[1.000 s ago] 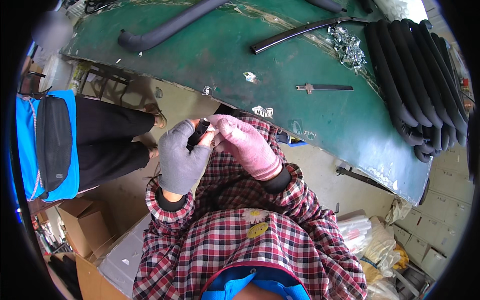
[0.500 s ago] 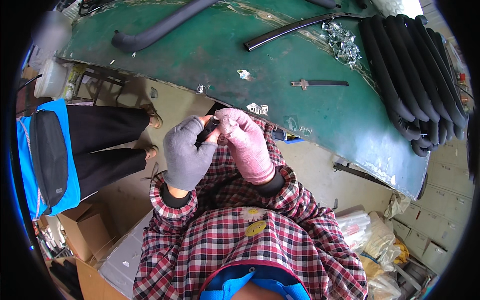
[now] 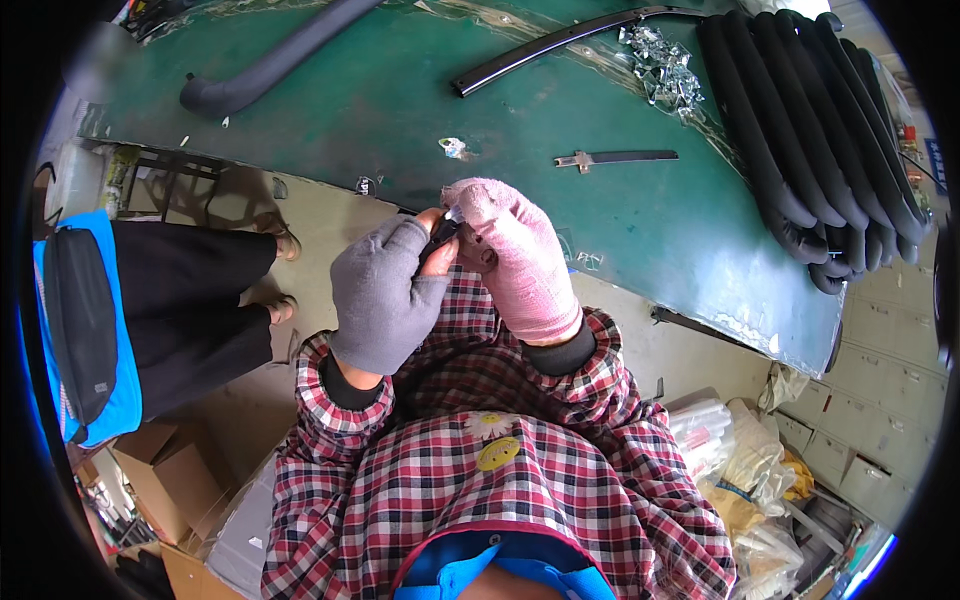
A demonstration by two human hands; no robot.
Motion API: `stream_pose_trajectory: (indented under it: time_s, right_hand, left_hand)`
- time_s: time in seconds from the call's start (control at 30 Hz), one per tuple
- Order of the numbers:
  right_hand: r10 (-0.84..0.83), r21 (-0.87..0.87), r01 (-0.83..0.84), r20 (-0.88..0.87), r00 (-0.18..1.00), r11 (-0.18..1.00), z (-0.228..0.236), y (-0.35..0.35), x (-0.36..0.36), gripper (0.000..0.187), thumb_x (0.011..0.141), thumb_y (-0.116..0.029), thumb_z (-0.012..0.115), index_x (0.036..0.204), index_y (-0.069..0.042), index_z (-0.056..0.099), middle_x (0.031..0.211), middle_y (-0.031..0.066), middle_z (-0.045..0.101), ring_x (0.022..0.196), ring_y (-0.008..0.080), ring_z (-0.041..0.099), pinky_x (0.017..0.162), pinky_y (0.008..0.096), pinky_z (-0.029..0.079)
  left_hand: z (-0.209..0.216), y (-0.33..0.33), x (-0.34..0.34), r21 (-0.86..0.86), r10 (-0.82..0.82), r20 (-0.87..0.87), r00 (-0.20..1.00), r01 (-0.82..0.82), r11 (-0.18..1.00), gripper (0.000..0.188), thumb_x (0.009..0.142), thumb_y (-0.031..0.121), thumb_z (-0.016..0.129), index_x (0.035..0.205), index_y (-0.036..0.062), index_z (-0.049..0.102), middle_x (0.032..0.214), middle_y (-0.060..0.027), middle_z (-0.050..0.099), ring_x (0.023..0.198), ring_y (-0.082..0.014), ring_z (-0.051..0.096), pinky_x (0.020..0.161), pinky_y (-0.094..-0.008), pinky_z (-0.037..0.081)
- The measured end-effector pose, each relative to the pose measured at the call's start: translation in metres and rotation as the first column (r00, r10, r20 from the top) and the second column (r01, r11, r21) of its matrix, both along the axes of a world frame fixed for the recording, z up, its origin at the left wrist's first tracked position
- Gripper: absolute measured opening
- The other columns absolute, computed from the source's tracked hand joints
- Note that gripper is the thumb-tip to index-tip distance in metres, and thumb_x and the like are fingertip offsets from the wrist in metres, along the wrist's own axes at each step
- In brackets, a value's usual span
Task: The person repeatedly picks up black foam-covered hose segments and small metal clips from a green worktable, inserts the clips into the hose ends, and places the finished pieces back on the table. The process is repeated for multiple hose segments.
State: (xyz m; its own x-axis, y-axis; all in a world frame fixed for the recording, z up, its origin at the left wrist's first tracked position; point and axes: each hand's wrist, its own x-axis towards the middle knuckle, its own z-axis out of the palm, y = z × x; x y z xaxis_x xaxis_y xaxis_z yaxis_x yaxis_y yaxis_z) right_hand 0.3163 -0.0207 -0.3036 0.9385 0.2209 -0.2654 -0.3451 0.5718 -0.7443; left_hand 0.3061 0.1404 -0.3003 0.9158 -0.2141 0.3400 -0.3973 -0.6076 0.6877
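Observation:
My left hand (image 3: 385, 295), in a grey fingerless glove, is closed around a short black piece (image 3: 443, 233) whose kind I cannot make out. At its upper end shows a small shiny bit (image 3: 455, 214). My right hand (image 3: 528, 262), in a pink glove, is closed against that end, with thumb and fingers pinched together. What lies between its fingertips is mostly hidden. Both hands are held in front of my checked smock (image 3: 440, 440), near the edge of the green worktable (image 3: 350, 130).
On the table are a pile of shiny clips (image 3: 660, 70), a curved black bar (image 3: 540, 55), a thin cross-shaped strip (image 3: 620, 157), a foam-covered tube (image 3: 270, 65) and stacked padded black tubes (image 3: 770, 120). A person in black trousers (image 3: 190, 290) stands at left, by a cardboard box (image 3: 165, 470).
My right hand has lifted slightly and turned at the black piece's end, where a shiny bit now shows. The whole view has shifted a little, so the table's things appear farther left.

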Motion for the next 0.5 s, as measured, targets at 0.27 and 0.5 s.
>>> stream_pose_trajectory:
  time_s: [0.27, 0.5]
  right_hand:
    - [-0.039, -0.054, 0.039, 0.001, 0.999, 0.998, -0.003, 0.002, 0.002, 0.025, 0.099, -0.027, 0.069, 0.104, -0.003, 0.070, 0.082, -0.0019, 0.068, 0.062, 0.0027, 0.047, 0.057, 0.0191, 0.037]
    - [-0.045, -0.053, 0.042, -0.067, 0.997, 0.998, -0.001, 0.005, -0.001, 0.021, 0.099, -0.025, 0.066, 0.101, -0.004, 0.069, 0.074, 0.0024, 0.069, 0.056, 0.0042, 0.048, 0.054, 0.0199, 0.036]
  left_hand:
    - [-0.004, -0.010, -0.001, 0.079, 0.061, 0.047, 0.997, -0.065, 0.995, 0.026, 0.092, 0.022, 0.069, 0.110, 0.0040, 0.069, 0.084, -0.0138, 0.067, 0.074, -0.0344, 0.066, 0.062, -0.0432, 0.050]
    - [-0.009, -0.015, -0.002, 0.135, 0.091, 0.065, 0.994, -0.099, 0.986, 0.025, 0.090, 0.020, 0.070, 0.109, 0.0047, 0.069, 0.085, -0.0128, 0.068, 0.074, -0.0344, 0.067, 0.061, -0.0439, 0.050]
